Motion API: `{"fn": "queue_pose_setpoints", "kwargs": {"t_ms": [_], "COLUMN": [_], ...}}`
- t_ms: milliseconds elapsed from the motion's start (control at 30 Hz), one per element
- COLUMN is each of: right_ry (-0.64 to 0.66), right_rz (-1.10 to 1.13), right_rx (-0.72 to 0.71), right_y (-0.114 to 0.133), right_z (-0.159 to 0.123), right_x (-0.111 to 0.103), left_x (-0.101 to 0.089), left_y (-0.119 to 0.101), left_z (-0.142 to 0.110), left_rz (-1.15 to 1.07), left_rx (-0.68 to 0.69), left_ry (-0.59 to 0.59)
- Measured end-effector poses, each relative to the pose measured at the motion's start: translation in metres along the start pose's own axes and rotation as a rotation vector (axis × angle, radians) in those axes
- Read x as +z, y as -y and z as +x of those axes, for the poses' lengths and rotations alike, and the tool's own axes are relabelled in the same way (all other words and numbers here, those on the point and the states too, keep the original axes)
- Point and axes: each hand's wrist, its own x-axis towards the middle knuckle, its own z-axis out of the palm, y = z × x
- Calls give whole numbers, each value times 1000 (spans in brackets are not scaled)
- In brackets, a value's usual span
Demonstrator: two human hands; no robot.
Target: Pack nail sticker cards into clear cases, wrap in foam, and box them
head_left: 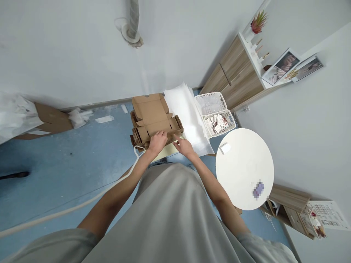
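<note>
Right in front of me is a stack of flat brown cardboard boxes [152, 109], with the top one unfolded. My left hand [158, 143] grips the near flap of the front cardboard box [156, 130], its fingers curled over the edge. My right hand [184, 146] is at the right end of that same flap. Its index finger points at the cardboard, with the thumb held apart below and the other fingers bent. The fingertips of this hand seem to touch the flap. White sheets [182, 109] of thin packing material lie just right of the boxes.
Two white baskets [210, 94] stand behind the sheets, one holding small cards [218, 123]. A round white table [244, 168] is at my right, near a wooden cabinet [233, 73]. A pale hose or cable [90, 201] runs by my left arm. Cardboard [53, 117] lies further left.
</note>
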Motion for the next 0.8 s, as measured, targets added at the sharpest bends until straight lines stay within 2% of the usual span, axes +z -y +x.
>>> {"fn": "queue_pose_setpoints", "kwargs": {"t_ms": [200,300,400,533,600,667,733,800], "right_ry": [90,125,159,121,28,-136,-359,-597], "right_rz": [-124,-149,-163,-104,14,202,412,561], "right_rx": [80,89,94,89,40,-19,-27,17], "right_y": [6,11,18,22,17,7,-9,-28], "right_z": [10,11,13,11,4,-10,-33,-63], "right_x": [15,13,9,4,-5,-21,-45,-73], "left_x": [-4,-11,-27,-62,-80,-94,-101,-102], "left_y": [8,8,5,1,-4,-12,-24,-39], "left_z": [-5,-13,-23,-33,-37,-39,-38,-33], "left_rz": [-36,-111,-207,-309,-323,-317,-309,-308], "left_rx": [61,59,82,254,357,453,541,627], "left_ry": [27,-34,-200,-519,-658,-745,-768,-735]}}
